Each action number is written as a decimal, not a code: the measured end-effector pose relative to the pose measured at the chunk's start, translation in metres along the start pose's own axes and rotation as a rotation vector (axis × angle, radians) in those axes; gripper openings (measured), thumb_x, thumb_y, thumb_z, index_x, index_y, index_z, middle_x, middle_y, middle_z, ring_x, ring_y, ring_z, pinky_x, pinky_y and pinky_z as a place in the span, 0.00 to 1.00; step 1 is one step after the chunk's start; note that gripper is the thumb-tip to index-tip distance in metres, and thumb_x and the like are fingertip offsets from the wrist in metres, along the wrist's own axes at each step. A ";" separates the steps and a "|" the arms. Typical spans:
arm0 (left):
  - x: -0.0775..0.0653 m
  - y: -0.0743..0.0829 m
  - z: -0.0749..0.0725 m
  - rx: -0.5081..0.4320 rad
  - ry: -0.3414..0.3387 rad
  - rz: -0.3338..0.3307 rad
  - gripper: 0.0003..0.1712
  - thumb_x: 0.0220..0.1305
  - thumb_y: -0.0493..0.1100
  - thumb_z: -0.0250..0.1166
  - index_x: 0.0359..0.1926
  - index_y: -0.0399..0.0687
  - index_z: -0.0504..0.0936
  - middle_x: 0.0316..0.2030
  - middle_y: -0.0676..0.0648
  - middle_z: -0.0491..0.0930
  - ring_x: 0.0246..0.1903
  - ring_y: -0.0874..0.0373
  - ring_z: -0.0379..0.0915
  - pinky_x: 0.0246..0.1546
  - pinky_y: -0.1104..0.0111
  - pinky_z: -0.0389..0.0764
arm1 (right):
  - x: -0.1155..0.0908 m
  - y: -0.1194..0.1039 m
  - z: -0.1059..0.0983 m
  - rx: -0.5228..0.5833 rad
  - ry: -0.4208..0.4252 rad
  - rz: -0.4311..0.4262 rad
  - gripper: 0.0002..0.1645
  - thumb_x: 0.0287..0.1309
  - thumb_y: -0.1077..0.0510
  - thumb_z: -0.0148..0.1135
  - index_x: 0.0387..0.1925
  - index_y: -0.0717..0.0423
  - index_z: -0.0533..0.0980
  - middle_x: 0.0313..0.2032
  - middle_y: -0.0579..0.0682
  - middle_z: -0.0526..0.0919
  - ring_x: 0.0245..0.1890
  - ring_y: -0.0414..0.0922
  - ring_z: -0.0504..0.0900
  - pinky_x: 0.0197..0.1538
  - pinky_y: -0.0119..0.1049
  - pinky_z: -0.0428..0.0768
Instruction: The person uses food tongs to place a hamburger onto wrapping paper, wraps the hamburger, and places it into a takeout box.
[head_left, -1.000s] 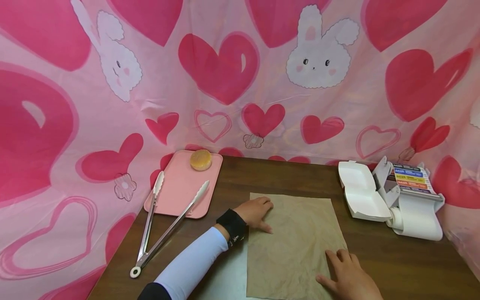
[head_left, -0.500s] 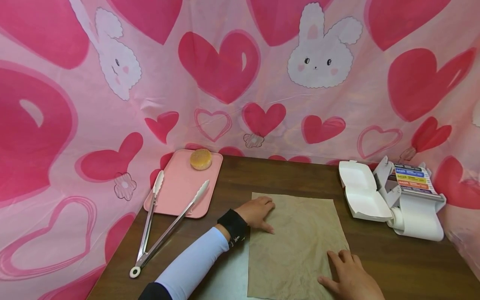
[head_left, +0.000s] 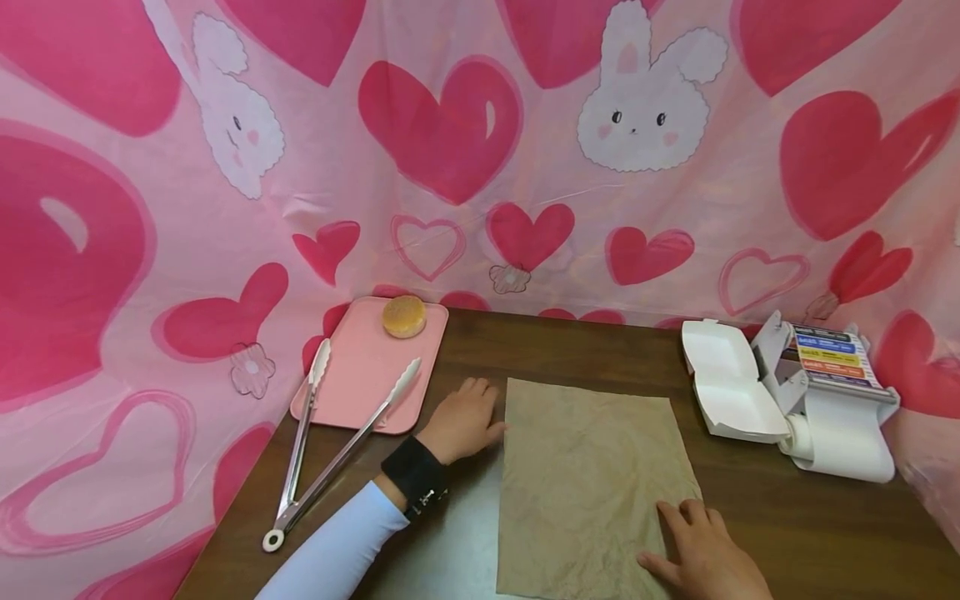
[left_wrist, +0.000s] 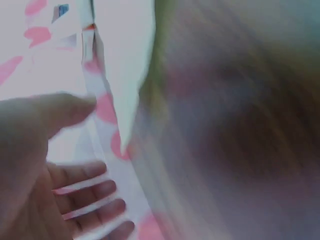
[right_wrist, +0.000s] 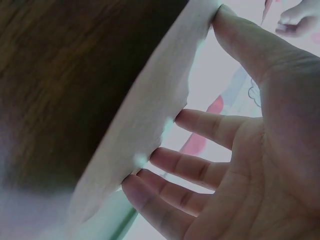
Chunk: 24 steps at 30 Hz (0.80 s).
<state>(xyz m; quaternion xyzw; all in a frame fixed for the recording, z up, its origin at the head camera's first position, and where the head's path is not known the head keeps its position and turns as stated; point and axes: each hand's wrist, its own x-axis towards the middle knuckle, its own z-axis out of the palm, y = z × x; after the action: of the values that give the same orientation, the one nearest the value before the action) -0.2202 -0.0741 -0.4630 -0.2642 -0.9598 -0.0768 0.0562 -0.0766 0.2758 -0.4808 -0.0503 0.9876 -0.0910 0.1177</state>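
Note:
A sheet of brown paper (head_left: 585, 483) lies spread on the dark wooden table, slightly wrinkled. My left hand (head_left: 462, 422) is just beyond the paper's left edge, its thumb right at that edge and its fingers loosely extended; in the left wrist view the hand (left_wrist: 75, 185) holds nothing. With spread fingers, my right hand (head_left: 701, 550) rests its fingertips on the paper's lower right side. The right wrist view shows those fingertips (right_wrist: 185, 117) against the sheet.
Metal tongs (head_left: 333, 462) lie with their tips over a pink tray (head_left: 360, 358) that bears a bun (head_left: 403, 317). At right, an opened white takeout box (head_left: 731, 383) stands beside a roll dispenser (head_left: 840, 375). A heart-patterned curtain (head_left: 540, 167) backs the table (head_left: 525, 333).
My left hand has lifted off the paper's upper left part and moved left, past its edge. The right hand stays on the paper.

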 end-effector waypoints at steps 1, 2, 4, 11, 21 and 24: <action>-0.008 -0.005 -0.002 0.019 0.031 -0.038 0.32 0.63 0.57 0.70 0.55 0.36 0.79 0.51 0.39 0.78 0.53 0.45 0.73 0.51 0.55 0.80 | 0.000 0.000 0.000 -0.001 -0.001 -0.002 0.57 0.45 0.20 0.66 0.63 0.59 0.74 0.53 0.60 0.73 0.53 0.64 0.73 0.41 0.61 0.80; -0.016 -0.009 -0.004 0.039 0.067 -0.071 0.30 0.62 0.55 0.72 0.52 0.35 0.80 0.48 0.39 0.78 0.50 0.44 0.73 0.47 0.54 0.81 | 0.000 0.000 0.000 -0.004 -0.003 -0.002 0.57 0.45 0.20 0.66 0.63 0.59 0.74 0.53 0.60 0.73 0.53 0.64 0.73 0.41 0.62 0.79; -0.031 -0.018 -0.005 0.095 0.139 -0.129 0.27 0.58 0.52 0.74 0.45 0.33 0.81 0.41 0.38 0.79 0.44 0.43 0.74 0.40 0.54 0.81 | 0.000 0.000 0.000 -0.009 -0.010 0.000 0.58 0.45 0.19 0.65 0.63 0.59 0.74 0.53 0.60 0.73 0.54 0.64 0.73 0.42 0.62 0.79; -0.064 -0.034 0.003 0.276 0.335 -0.261 0.10 0.50 0.35 0.72 0.26 0.33 0.79 0.24 0.39 0.75 0.23 0.46 0.76 0.16 0.56 0.78 | -0.001 0.001 -0.001 -0.003 -0.023 -0.001 0.56 0.46 0.23 0.68 0.63 0.61 0.73 0.53 0.61 0.72 0.54 0.65 0.71 0.43 0.63 0.78; -0.068 -0.044 0.010 0.355 0.425 -0.217 0.08 0.48 0.28 0.68 0.22 0.36 0.75 0.20 0.40 0.74 0.22 0.48 0.74 0.15 0.58 0.78 | 0.000 0.002 0.000 -0.001 -0.024 -0.004 0.56 0.46 0.23 0.68 0.63 0.60 0.73 0.53 0.60 0.72 0.54 0.65 0.72 0.42 0.63 0.79; -0.067 -0.046 0.011 0.343 0.403 -0.219 0.08 0.49 0.28 0.67 0.23 0.36 0.75 0.21 0.40 0.75 0.24 0.48 0.75 0.16 0.59 0.79 | 0.000 0.001 0.000 -0.006 -0.018 -0.004 0.55 0.46 0.23 0.69 0.63 0.60 0.74 0.52 0.61 0.73 0.53 0.65 0.72 0.42 0.63 0.79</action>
<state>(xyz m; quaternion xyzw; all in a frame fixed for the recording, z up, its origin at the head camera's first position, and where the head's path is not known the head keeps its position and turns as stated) -0.1873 -0.1453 -0.4889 -0.1251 -0.9511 0.0300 0.2808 -0.0764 0.2766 -0.4805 -0.0533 0.9867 -0.0876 0.1264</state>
